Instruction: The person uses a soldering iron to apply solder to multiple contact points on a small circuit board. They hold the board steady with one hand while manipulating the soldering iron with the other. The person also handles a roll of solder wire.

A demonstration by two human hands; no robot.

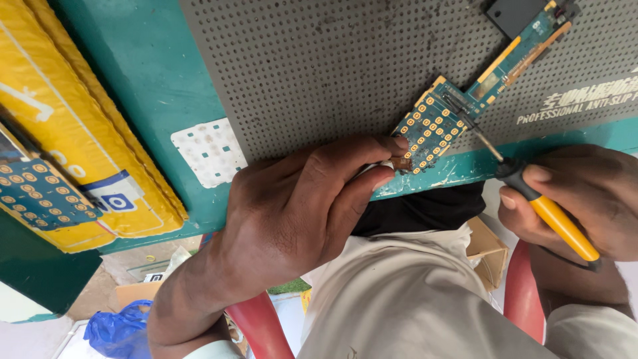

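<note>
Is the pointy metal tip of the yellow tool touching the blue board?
Touching. The head view shows the yellow tool, held in the right hand, with its metal tip resting on the blue circuit board.

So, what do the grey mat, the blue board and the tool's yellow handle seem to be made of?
Grey mat: probably soft rubber or silicone, matte, with rows of tiny dimples. Blue board: a rigid circuit board, likely laminate, glossy, with gold-coloured metal pads. Yellow handle in the right hand: looks like smooth plastic with a black collar; its thin tip looks like metal. The left hand steadies the board.
</note>
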